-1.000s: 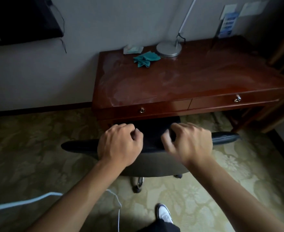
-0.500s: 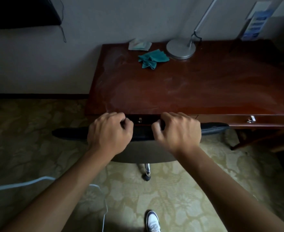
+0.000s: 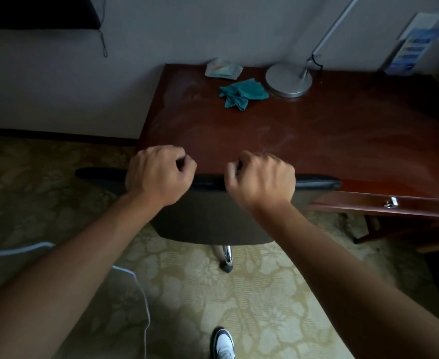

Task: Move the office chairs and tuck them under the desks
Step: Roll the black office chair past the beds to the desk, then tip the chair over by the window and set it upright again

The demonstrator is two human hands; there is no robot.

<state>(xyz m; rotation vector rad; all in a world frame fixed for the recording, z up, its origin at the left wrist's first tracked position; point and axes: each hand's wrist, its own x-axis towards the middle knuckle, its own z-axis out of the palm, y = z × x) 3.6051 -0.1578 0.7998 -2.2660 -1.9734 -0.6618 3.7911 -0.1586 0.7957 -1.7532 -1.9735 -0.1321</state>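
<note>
1. The bench point(image 3: 316, 141) is dark red wood, smooth and shiny, with pale dusty smears on its top.
2. The chair point(image 3: 213, 218) has a flat grey back and a thin, dark, padded top edge. It has a shiny silver leg point(image 3: 226, 253) with a small black wheel.
3. The floor is a yellow carpet point(image 3: 239, 294) with big flower shapes. A thin white cord point(image 3: 145, 307) curls across it.
4. On the bench lie a crumpled teal cloth point(image 3: 243, 93), a soft pale packet point(image 3: 222, 68) and a lamp with a round, flat, silver base point(image 3: 288, 79).
5. The chair's seat is hidden under the bench, so I cannot see it. The chair back stands right up against the bench's front edge.
6. The right end of the bench is cut off. The far right corner is too dark to make out.
7. I see only the tip of my white shoe point(image 3: 223, 343).
8. My left hand point(image 3: 158, 174) is curled tight over the top edge of the chair, knuckles up.
9. My right hand point(image 3: 261, 178) grips the same edge just beside it, a small gap between them.
10. Both my arms reach forward, nearly straight.
</note>
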